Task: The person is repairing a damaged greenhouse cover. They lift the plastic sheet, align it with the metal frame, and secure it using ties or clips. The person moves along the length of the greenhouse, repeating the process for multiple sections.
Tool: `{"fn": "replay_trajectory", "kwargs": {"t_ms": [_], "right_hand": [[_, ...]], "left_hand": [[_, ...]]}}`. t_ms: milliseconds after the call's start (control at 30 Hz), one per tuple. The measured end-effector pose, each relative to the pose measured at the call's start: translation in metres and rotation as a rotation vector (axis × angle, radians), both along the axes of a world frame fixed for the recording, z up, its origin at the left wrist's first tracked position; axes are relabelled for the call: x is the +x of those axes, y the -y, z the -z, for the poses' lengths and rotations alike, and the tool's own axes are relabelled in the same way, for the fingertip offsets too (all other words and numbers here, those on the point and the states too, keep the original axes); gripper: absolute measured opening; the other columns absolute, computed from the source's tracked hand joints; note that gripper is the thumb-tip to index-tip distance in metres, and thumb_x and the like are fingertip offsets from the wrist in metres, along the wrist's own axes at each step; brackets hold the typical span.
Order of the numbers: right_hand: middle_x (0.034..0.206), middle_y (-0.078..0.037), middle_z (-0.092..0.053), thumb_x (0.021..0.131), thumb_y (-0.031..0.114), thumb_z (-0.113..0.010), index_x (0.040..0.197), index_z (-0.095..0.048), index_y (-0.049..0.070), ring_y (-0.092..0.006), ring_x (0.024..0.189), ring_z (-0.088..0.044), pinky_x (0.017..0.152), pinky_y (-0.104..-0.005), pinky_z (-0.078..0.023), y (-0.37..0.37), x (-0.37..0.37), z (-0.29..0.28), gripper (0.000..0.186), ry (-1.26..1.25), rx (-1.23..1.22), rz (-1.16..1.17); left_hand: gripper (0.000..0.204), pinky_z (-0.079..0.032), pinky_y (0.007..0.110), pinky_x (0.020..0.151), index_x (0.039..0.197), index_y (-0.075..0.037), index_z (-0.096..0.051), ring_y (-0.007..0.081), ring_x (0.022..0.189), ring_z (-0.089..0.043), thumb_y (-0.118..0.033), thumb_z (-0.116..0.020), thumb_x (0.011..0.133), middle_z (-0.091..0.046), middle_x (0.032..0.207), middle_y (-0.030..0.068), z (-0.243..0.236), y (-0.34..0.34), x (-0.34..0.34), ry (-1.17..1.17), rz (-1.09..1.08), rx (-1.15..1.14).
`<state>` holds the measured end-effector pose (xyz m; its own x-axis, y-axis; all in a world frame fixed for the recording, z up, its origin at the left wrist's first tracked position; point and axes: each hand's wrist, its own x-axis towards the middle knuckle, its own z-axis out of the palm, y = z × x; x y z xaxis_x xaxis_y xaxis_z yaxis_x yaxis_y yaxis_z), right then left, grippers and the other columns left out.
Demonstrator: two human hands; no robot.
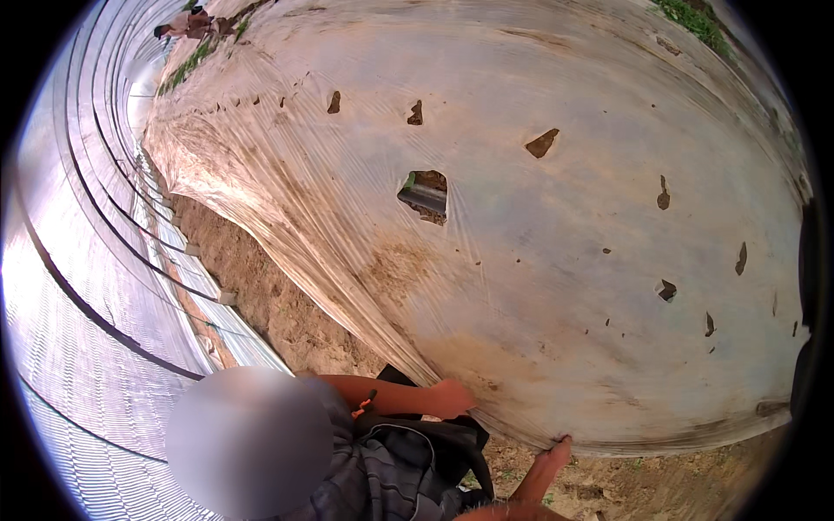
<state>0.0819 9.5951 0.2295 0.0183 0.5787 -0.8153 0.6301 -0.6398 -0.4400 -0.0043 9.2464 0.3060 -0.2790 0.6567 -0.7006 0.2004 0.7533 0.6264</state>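
My right hand (pixel 544 471) comes up from the bottom edge w/ fingers stretched out, tips touching the near hem of the big translucent, mud-stained plastic mulch sheet (pixel 556 260). Can't tell if it's pinching the hem or just pressed on it, since the fingertips are hidden at the fold. Left hand isn't in frame. The sheet lies straight ahead of and above my hand. Its long axis runs away from me toward upper left, along the raised bed, and the near hem runs roughly left-right across the hand. A co-worker's hand (pixel 452 399) is closed on the same hem just to the left of mine, close but not touching, w/ a bare forearm reaching from the lower left and a dark bag (pixel 417 451) below it. The sheet has scattered small tears and one bigger ragged hole (pixel 424 195) showing soil and what looks like a dark pipe. Left of the bed is a bare brown soil furrow (pixel 269 295), then the curved white tunnel wall w/ dark hoops (pixel 78 304). Green plants (pixel 187 65) grow at the far end and another person (pixel 182 24) is there, too small for detail. Daylight is bright and diffuse.
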Motion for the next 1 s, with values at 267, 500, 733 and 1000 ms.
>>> {"fn": "replay_trajectory", "kwargs": {"t_ms": [267,500,733,1000], "right_hand": [[0.077,-0.001,-0.053,0.096,0.021,-0.051,0.080,-0.054,0.012,-0.0180,0.074,-0.050,0.078,-0.0395,-0.047,0.019,-0.003,0.001,0.018,0.001,-0.088,0.038],[0.081,-0.003,-0.055,0.091,0.016,-0.055,0.086,-0.056,0.008,-0.0184,0.076,-0.054,0.074,-0.0373,-0.048,0.011,0.030,0.022,0.010,-0.039,-0.091,0.087],[0.078,-0.006,-0.059,0.093,0.011,-0.057,0.095,-0.060,0.005,-0.0190,0.069,-0.056,0.067,-0.0350,-0.048,0.020,0.021,0.029,0.007,-0.067,-0.029,0.167],[0.073,-0.007,-0.058,0.087,0.003,-0.060,0.091,-0.059,0.002,-0.0204,0.062,-0.057,0.058,-0.0350,-0.047,0.021,0.030,0.062,0.005,-0.151,-0.040,0.243]], "left_hand": [[0.021,-0.053,0.049,0.073,0.097,-0.009,-0.067,0.0358,0.093,-0.065,-0.019,-0.066,0.079,-0.067,0.094,0.0152,0.006,0.016,-0.007,0.025,-0.024,0.009],[0.023,-0.052,0.050,0.074,0.102,-0.011,-0.065,0.0363,0.095,-0.064,-0.017,-0.061,0.080,-0.067,0.096,0.0149,-0.012,0.005,-0.018,0.089,-0.030,-0.109],[0.025,-0.051,0.049,0.074,0.096,-0.011,-0.065,0.0361,0.091,-0.064,-0.030,-0.067,0.080,-0.067,0.094,0.0132,0.019,0.003,-0.012,-0.017,-0.017,-0.065],[0.032,-0.050,0.050,0.077,0.098,-0.009,-0.065,0.0379,0.092,-0.063,-0.034,-0.070,0.080,-0.067,0.095,0.0163,0.040,0.007,-0.003,-0.043,-0.033,-0.023]]}}
